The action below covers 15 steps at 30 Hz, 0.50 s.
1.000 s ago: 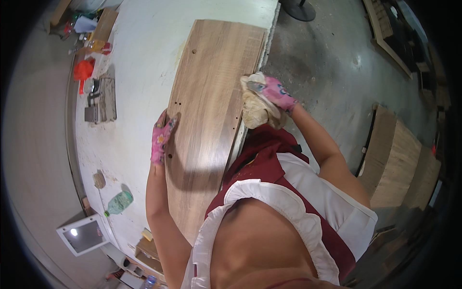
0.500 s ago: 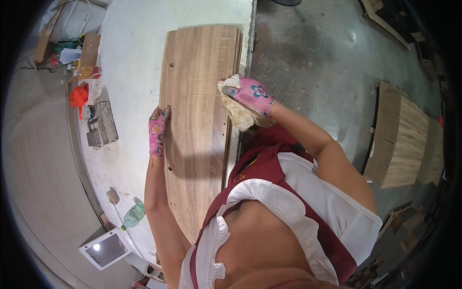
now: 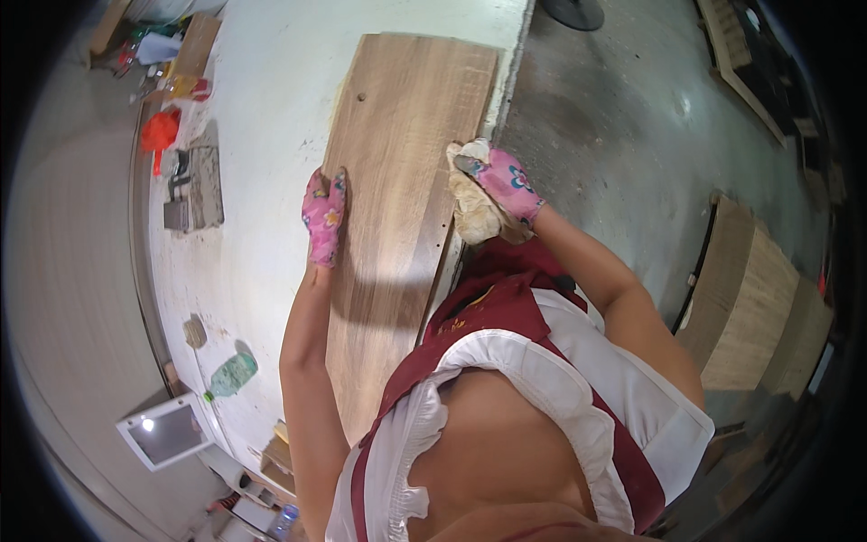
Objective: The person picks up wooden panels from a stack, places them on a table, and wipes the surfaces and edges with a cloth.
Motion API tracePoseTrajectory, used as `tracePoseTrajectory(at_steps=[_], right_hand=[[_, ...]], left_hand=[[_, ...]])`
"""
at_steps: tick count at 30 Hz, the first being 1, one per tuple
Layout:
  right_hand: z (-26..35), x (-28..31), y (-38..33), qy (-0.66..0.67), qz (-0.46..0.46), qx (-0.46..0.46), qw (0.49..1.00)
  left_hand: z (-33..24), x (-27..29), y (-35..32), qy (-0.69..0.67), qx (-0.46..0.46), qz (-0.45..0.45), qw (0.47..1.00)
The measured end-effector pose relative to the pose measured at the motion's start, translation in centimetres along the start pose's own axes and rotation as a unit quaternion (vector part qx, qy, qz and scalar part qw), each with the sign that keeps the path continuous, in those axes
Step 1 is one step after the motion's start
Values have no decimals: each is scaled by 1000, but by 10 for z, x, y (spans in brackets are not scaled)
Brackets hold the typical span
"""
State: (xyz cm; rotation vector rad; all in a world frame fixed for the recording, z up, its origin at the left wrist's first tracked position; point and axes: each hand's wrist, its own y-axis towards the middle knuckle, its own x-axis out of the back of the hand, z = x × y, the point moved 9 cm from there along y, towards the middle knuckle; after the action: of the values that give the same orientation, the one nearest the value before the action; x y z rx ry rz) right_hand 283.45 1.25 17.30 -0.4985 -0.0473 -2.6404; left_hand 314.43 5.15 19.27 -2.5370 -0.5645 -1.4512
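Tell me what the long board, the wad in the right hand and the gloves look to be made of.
Board: looks like wood-grain laminated panel, brown streaks, smooth matte face, drilled holes; solid wood cannot be ruled out.
Wad under the right hand: soft cream cloth, crumpled folds.
Gloves, seen on the left hand: pink flowered fabric, probably knit or cotton.
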Motion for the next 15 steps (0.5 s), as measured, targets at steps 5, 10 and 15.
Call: tracePoseTrajectory(at_steps=[5, 10, 15], right_hand=[[4, 11, -6, 20, 2, -112, 993], [-44, 26, -21, 487, -19, -88, 869], [35, -20, -41, 719, 83, -141, 675]], left_hand=[[-58, 32, -25, 74, -197, -140, 968], [-95, 19, -94, -158, -194, -7, 968], [-161, 9, -160, -623, -40, 195, 757]])
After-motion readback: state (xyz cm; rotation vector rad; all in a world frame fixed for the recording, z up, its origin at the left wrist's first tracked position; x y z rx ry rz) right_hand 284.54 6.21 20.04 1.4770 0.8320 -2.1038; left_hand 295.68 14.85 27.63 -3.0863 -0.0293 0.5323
